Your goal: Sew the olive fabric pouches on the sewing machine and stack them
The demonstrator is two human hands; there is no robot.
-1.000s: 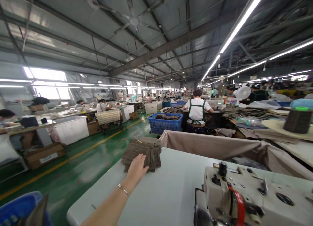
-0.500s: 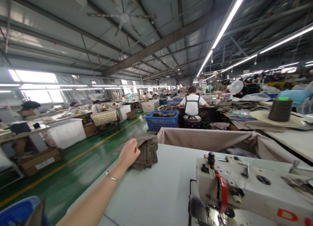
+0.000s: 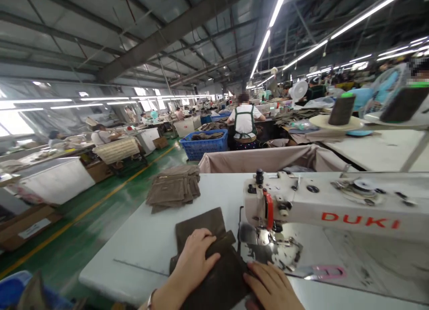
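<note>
My left hand (image 3: 194, 264) lies flat with fingers spread on a dark brown fabric piece (image 3: 214, 256) at the near edge of the white table (image 3: 140, 247). Beside it, my right hand (image 3: 273, 288) rests on the same fabric's right side, fingers stretched toward the needle area of a white sewing machine (image 3: 321, 207) marked DUKI. A stack of folded brown fabric pieces (image 3: 172, 188) sits at the table's far left corner, apart from both hands.
A beige cloth bin (image 3: 268, 160) hangs behind the table. Pink snips (image 3: 326, 272) lie right of the needle plate. A thread cone (image 3: 341, 108) stands at the right. A blue crate (image 3: 204, 144) and a seated person (image 3: 244, 120) are ahead; green floor aisle to the left.
My left hand left the stack at the table's far corner and came back to the near edge with a fabric piece. My right hand came into view. The camera tilted down and right.
</note>
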